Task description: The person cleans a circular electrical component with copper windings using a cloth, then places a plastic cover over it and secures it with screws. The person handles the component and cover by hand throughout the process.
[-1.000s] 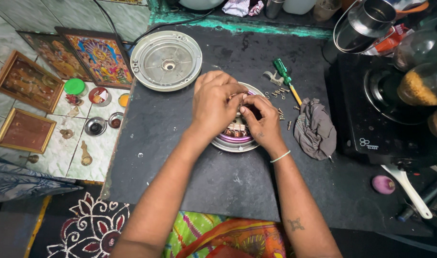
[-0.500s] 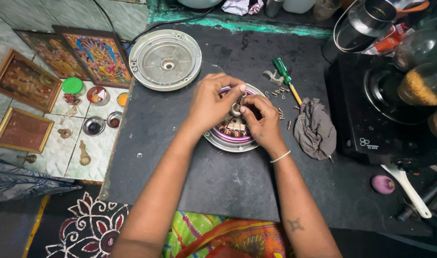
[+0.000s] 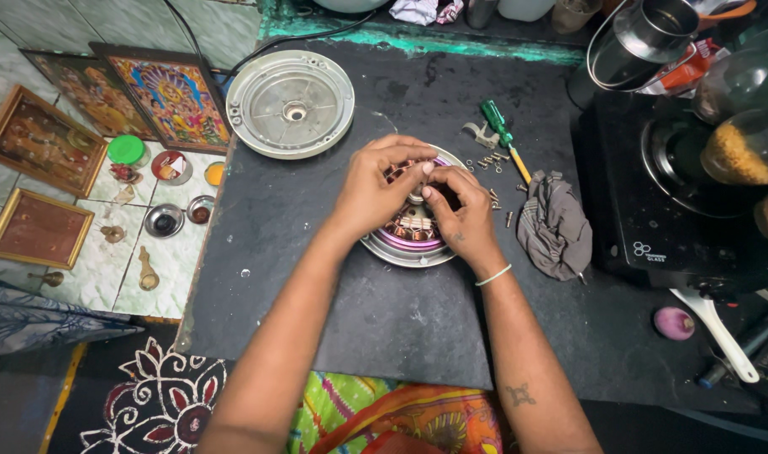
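Note:
A round motor stator [image 3: 411,231] with copper windings and a pink ring sits in a metal housing on the dark slab [image 3: 317,286]. My left hand [image 3: 377,187] rests over its left and upper part, fingers curled toward the centre. My right hand [image 3: 461,217] covers its right side, with thumb and fingertips pinching at the central hub next to the left fingertips. What the fingertips hold is too small to tell. A thin bangle circles the right wrist.
A round metal cover [image 3: 290,102] lies at the back left. A green-handled screwdriver [image 3: 502,143], loose screws [image 3: 489,161] and a grey rag [image 3: 556,225] lie right of the stator. A black stove [image 3: 661,210] with jars stands at right. Framed pictures [image 3: 41,151] and small bowls sit on the tiled floor at left.
Both hands shifted slightly on the stator; the fingertips have drawn together at the centre hub, and more of the windings show below the hands.

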